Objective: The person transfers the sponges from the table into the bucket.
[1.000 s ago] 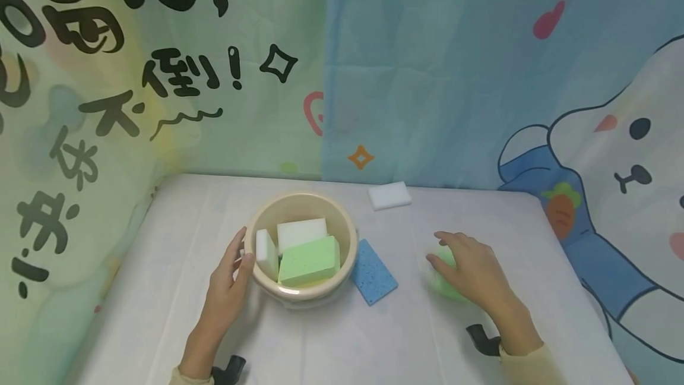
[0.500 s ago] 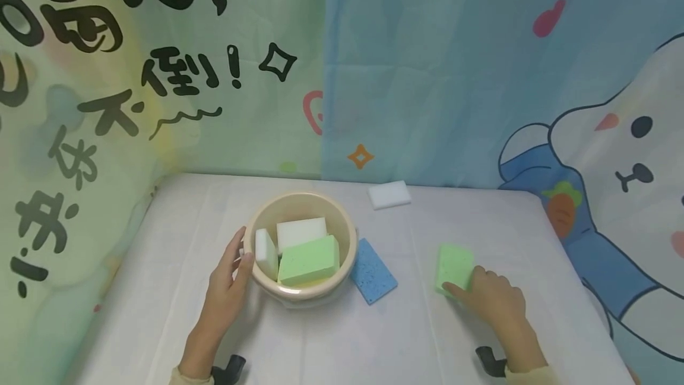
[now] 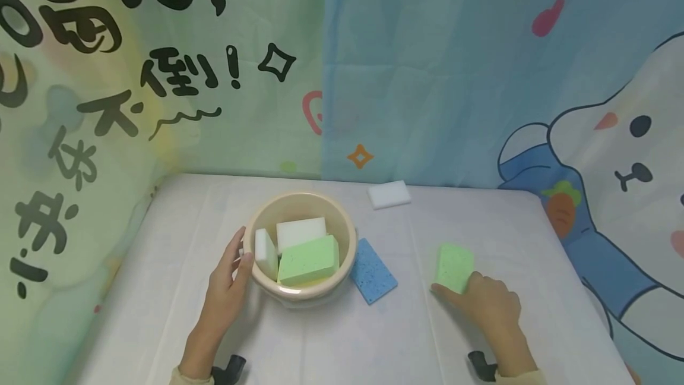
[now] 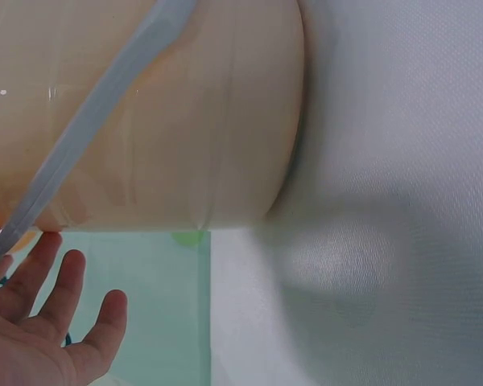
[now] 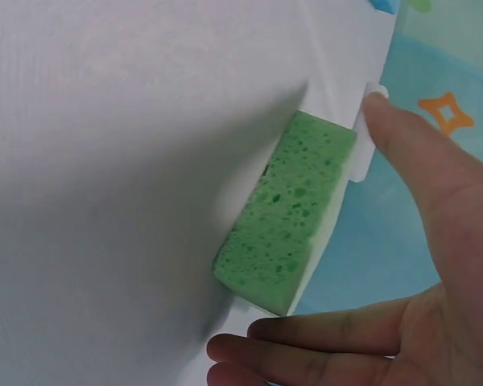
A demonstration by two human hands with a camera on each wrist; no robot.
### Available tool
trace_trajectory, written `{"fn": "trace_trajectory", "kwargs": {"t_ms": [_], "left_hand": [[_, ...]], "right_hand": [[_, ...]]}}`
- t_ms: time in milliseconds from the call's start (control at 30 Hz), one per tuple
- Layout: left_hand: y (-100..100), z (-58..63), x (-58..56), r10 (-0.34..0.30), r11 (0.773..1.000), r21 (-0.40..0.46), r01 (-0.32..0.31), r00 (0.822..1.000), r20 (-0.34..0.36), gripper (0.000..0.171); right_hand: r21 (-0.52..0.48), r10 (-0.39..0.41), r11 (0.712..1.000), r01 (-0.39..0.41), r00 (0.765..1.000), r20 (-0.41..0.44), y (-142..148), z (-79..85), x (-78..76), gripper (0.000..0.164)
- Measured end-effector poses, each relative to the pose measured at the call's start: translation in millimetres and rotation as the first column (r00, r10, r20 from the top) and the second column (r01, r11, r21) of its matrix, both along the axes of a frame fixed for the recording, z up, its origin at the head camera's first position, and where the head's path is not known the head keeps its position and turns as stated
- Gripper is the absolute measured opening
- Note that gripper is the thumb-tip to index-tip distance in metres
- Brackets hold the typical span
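Observation:
A cream bucket (image 3: 302, 293) stands on the table, and its grey handle (image 4: 105, 112) hangs down the side in the left wrist view. My left hand (image 3: 227, 287) touches the bucket's left side with fairly straight fingers. White sponges (image 3: 301, 233) and a green sponge (image 3: 310, 261) lie inside. To the right, another green sponge (image 3: 454, 266) rests near my right hand (image 3: 488, 308). In the right wrist view the thumb (image 5: 410, 145) is spread away from this sponge (image 5: 286, 213), while the extended fingers lie by its lower end; whether they touch it I cannot tell.
A blue sponge (image 3: 374, 272) lies flat just right of the bucket. Near the table's back edge is a white sponge (image 3: 389, 195). Printed curtains (image 3: 417, 76) hang behind and beside the white-covered table (image 3: 406, 343).
My right hand has drawn back toward me from above the right green sponge, uncovering it, and its thumb has lifted off the sponge's near edge. The left hand and bucket stay put.

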State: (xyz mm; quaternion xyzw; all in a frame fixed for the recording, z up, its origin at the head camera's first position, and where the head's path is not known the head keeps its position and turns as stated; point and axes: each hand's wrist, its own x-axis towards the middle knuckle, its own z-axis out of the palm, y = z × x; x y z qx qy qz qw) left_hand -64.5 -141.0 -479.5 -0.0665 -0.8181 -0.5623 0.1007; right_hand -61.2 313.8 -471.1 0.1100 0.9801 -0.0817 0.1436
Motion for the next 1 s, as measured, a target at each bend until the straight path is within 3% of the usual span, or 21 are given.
{"fn": "trace_trajectory", "kwargs": {"t_ms": [333,667,1000], "left_hand": [[2,0.5,0.6,0.007,1.0,-0.017,-0.007,1.0,0.01,0.052],[1,0.7,0.7,0.003,1.0,-0.019,-0.003,1.0,-0.006,0.051],[1,0.5,0.0,0.005,1.0,-0.017,-0.005,1.0,-0.006,0.052]], "right_hand": [[0.033,0.004,0.999,-0.004,1.0,-0.005,-1,-0.7,-3.6,0.077],[0.037,0.052,0.998,-0.051,0.999,-0.014,6,-1.2,-9.2,0.085],[0.017,0.109,0.994,-0.108,0.976,-0.186,10,-4.7,-9.3,0.08]]}}
